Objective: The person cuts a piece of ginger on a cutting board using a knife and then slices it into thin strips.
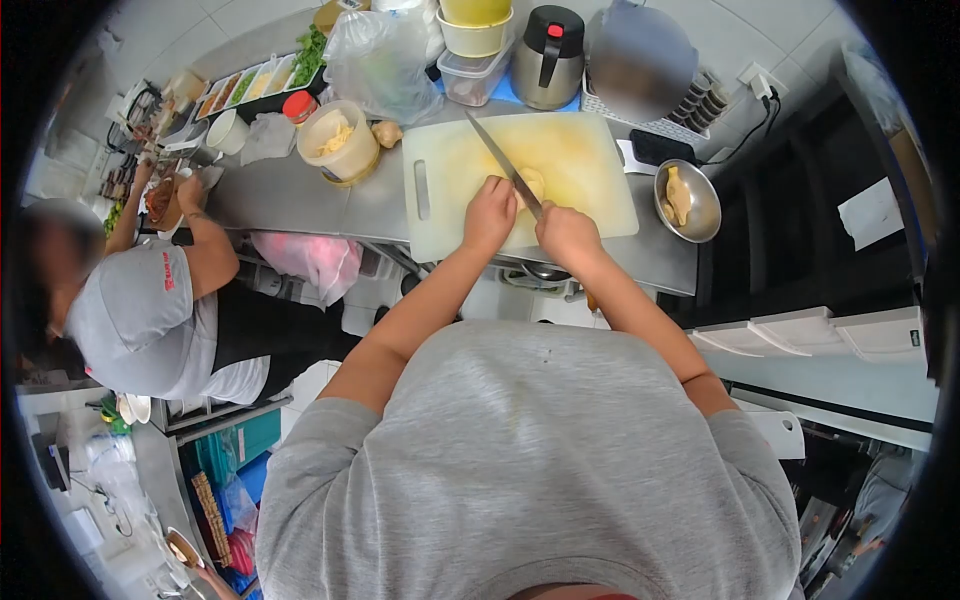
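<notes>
My right hand (567,238) is closed around the handle of a large kitchen knife (500,158), whose blade points away and to the left over a white cutting board (590,215). Under and beside the blade lies a pale yellow piece of peeled ginger (533,182). My left hand (490,213) rests on the board left of the blade, fingers curled against the ginger and pressing it down. Yellow stains mark the board. To its right, a metal bowl (706,215) holds a larger peeled ginger root (678,196).
Left of the board stand a tub (338,150) with pale yellow pieces and an unpeeled ginger knob (387,133). Behind are a plastic bag (375,65), stacked containers (476,75) and a steel jug (547,75). A co-worker (150,290) handles food at the far left. A phone (664,148) lies right.
</notes>
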Tool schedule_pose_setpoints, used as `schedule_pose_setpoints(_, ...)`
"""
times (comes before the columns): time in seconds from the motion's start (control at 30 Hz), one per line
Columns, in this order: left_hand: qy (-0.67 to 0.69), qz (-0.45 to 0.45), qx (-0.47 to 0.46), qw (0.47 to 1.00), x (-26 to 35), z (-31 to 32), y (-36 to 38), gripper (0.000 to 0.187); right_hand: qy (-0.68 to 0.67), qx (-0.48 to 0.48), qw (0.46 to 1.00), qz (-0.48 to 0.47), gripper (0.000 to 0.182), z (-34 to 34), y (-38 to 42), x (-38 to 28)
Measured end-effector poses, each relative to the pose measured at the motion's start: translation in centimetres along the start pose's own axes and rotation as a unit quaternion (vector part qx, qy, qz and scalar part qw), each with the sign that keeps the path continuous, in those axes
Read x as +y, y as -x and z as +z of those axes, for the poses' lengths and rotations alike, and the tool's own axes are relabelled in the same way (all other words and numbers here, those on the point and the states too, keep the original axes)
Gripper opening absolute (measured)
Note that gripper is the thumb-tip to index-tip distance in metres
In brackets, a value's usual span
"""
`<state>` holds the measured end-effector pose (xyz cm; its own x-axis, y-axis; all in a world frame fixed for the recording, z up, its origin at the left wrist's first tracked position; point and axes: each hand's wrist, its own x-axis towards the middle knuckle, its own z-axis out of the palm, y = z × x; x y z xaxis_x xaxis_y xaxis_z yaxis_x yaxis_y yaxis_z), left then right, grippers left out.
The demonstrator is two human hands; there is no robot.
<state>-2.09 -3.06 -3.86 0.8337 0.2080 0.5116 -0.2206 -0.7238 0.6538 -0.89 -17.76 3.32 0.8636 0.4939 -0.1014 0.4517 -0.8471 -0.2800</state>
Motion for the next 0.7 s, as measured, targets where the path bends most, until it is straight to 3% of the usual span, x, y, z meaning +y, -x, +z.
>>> schedule_pose_setpoints(0.37,0.006,-0.01,-0.002,1.0,0.0,-0.1,-0.1,0.006,-0.02,-0.027,0.999,0.012,0.024,2.5,-3.3,0.0)
schedule_pose_setpoints(0.7,0.013,0.007,0.011,1.0,0.0,-0.1,0.0,0.007,-0.025,-0.026,0.999,0.035,0.026,-0.9,-1.0,-0.5)
